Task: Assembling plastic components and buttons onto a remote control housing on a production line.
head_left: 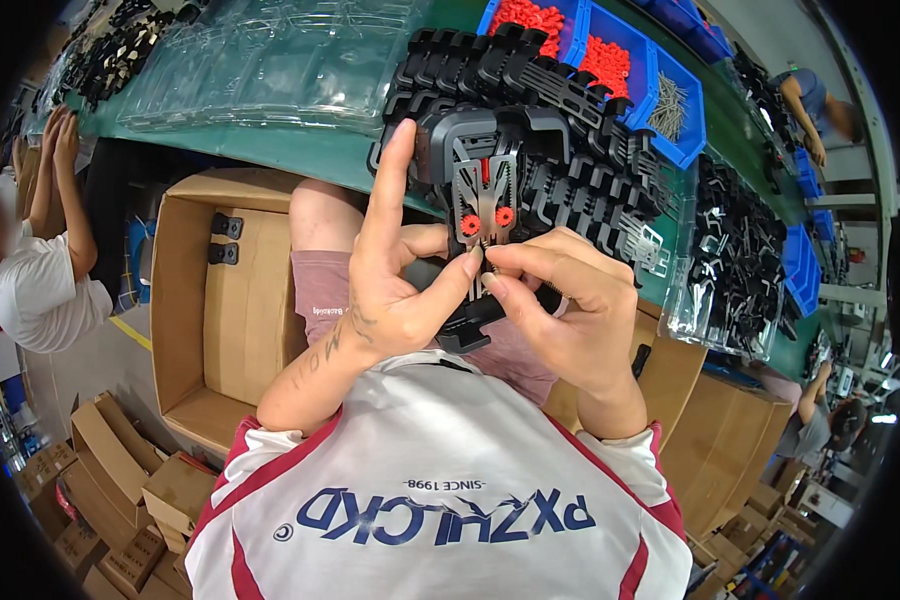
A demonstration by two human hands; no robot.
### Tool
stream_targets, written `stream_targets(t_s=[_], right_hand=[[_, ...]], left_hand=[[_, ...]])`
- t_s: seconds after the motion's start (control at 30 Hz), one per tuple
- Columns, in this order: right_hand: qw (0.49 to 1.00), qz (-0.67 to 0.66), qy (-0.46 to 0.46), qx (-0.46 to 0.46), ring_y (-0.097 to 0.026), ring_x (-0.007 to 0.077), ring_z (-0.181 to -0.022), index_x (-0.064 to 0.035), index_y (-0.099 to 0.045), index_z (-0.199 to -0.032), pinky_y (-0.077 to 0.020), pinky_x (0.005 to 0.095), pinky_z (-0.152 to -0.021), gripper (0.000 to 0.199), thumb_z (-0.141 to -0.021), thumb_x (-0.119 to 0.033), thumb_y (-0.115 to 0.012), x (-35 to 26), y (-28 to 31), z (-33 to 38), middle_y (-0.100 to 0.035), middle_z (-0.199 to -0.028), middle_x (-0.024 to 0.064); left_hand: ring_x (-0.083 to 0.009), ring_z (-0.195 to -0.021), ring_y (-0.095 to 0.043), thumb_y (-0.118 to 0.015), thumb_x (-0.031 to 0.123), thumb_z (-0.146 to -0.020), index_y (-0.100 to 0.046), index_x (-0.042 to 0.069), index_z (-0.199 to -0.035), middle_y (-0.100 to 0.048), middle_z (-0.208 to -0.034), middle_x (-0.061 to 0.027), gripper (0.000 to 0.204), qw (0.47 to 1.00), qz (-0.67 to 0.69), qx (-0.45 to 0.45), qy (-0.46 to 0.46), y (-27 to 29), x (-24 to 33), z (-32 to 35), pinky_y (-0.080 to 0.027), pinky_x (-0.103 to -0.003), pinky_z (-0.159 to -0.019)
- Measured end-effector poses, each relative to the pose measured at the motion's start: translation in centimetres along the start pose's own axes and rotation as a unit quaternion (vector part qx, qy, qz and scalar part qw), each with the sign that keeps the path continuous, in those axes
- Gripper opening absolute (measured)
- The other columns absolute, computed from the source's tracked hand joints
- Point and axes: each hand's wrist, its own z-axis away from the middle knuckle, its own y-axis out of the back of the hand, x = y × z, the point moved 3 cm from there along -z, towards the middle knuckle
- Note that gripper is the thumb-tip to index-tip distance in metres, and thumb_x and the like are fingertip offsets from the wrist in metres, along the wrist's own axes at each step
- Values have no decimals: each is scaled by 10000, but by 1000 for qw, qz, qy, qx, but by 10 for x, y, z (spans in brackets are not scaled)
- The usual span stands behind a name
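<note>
Over my lap a black plastic bracket-like assembly [467,190] leans at the table's edge, its inner mechanism facing up. Two small red gears [471,225] sit side by side in it, with a red strip [486,172] above them. My left hand [390,285] steadies it from the left: the thumb presses at the middle just below the gears, the index finger points away upward, and the other fingers are partly hidden behind. From the right, my right hand [575,310] pinches thumb and forefinger together at the same spot. Whatever lies between those fingertips is too small to make out.
Rows of black plastic brackets [560,90] cover the green table [260,152]. Behind them, blue bins [692,145] hold red parts and metal pins. Clear trays [270,60] lie left; another, full of black parts [735,260], right. Cardboard boxes [255,290] flank my legs. Co-workers [45,290] sit nearby.
</note>
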Motion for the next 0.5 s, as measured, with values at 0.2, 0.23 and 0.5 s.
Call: stream_targets(t_s=[0.2,0.23,0.5], right_hand=[[1000,8,-14,-18,-515,140,-615,18,-686,-828,-440,231,-570,166,-683,96,-663,-3,1,0,-653,-796,83],[997,-55,-42,17,-520,142,-624,23,-680,-851,-442,232,-580,178,-692,99,-658,-6,2,2,-651,-821,95],[918,-343,-99,170,-554,157,-697,57,-615,-1014,-457,242,-674,289,-734,130,-610,1,16,16,-623,-957,153]], left_hand=[[-107,-530,-558,-523,-102,-736,13,-30,-1471,-559,-1210,-246,912,999,-41,-10,-15,-1,0,1,-439,-174,-507],[-105,-531,-557,-523,-101,-741,22,-18,-1473,-583,-1157,-239,916,999,34,-1,10,-1,-1,1,-438,-171,-507],[-104,-554,-564,-515,-98,-771,80,53,-1484,-672,-918,-215,941,938,323,38,120,-7,2,-3,-429,-165,-505]])
